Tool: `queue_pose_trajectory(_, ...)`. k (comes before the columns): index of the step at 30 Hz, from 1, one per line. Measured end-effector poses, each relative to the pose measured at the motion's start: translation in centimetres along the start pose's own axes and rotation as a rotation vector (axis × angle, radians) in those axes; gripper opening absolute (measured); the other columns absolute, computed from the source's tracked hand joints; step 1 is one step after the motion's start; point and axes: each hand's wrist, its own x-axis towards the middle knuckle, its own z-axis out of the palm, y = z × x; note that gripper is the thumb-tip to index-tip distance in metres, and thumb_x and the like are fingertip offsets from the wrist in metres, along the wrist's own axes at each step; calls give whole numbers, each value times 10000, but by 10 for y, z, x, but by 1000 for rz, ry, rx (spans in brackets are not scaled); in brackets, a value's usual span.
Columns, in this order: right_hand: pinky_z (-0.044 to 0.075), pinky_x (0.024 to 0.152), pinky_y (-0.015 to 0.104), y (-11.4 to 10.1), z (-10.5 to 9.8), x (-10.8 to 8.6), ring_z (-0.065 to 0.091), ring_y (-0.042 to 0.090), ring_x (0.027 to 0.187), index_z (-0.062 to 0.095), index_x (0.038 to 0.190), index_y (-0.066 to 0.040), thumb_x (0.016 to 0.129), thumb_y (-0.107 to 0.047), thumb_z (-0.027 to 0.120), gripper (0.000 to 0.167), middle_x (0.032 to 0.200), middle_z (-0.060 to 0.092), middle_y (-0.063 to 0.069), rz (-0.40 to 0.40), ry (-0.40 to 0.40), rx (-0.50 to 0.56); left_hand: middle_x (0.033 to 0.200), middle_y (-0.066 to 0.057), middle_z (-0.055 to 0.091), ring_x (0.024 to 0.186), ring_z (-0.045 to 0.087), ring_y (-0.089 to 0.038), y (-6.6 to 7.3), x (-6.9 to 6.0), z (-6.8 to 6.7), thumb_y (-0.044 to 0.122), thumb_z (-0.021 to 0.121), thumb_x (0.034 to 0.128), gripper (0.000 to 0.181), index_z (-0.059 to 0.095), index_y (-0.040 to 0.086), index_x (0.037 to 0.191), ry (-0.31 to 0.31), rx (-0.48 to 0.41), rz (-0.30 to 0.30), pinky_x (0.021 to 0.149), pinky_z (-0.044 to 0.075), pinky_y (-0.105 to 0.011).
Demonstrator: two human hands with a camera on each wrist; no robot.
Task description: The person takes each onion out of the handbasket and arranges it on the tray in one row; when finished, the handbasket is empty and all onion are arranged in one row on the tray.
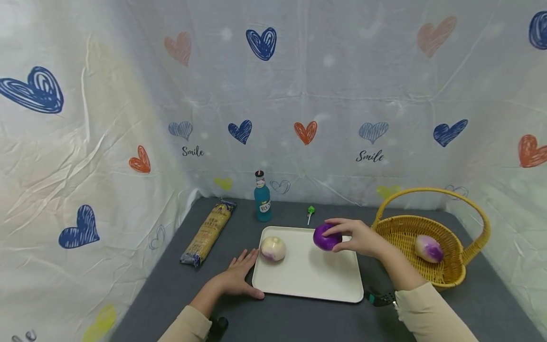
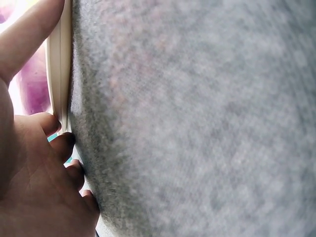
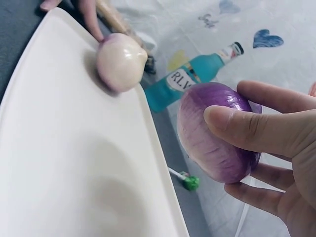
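Note:
My right hand (image 1: 356, 236) holds a glossy purple-and-white onion (image 3: 205, 128) above the white tray (image 1: 316, 280), thumb on one side and fingers on the other. A paler onion (image 1: 273, 248), mostly white with a purple tinge, sits at the tray's left end. Beside that end, my left hand (image 1: 237, 277) rests with its fingers spread and touches the tray's rim. In the left wrist view, the left thumb and fingertips lie along the tray edge (image 2: 60, 74). Inside the yellow wicker basket (image 1: 384, 228) at the right lies another white-and-purple onion (image 1: 429, 249).
Behind the tray stands a blue bottle (image 1: 262, 202). A green-topped lollipop (image 1: 311, 210) lies to its right. At the left is a long yellow packet (image 1: 208, 232), contents unclear. The basket's tall handle (image 1: 427, 190) arches up near my right forearm. A heart-printed cloth (image 1: 273, 95) hangs behind the grey table.

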Motion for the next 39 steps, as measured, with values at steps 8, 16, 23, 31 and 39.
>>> queue_pose_trajectory(8,562,938,510,-1,13,7,519,487,1307,762,1185,-151,817,-183,839,378,1450,544,226,7,0,25,1703,-131,110,1564,2,-400,15,-11,-9,706,819,662,1335,111,134,1638,-4,-26,34,1219,11,-652)
queue_pose_trajectory(16,570,940,471,3,35,14,526,473,1306,761,1189,-140,821,-187,837,379,1458,531,233,3,-10,58,1709,-111,80,1563,-23,-398,5,-6,-6,742,795,659,1345,82,164,1642,-7,-23,47,1210,-1,-664)
queue_pose_trajectory(23,561,951,485,2,47,23,521,472,1312,758,1182,-118,818,-152,840,374,1456,530,236,28,-14,99,1712,-62,81,1576,-27,-339,-1,-1,-3,782,789,616,1380,104,161,1641,7,-5,22,1235,-8,-619)
queue_pose_trajectory(31,542,976,511,10,65,31,485,476,1350,761,1177,-137,787,-128,863,402,1477,516,229,104,-47,139,1710,-95,88,1570,-21,-376,7,-8,-9,749,796,650,1351,109,136,1639,-8,-15,28,1225,-8,-641)
queue_pose_trajectory(39,541,959,549,17,76,32,459,504,1354,751,1182,-84,782,-101,861,415,1460,502,281,94,-34,166,1704,-134,96,1562,-9,-409,16,-13,-12,707,807,683,1325,105,111,1636,-20,-17,50,1213,4,-662)
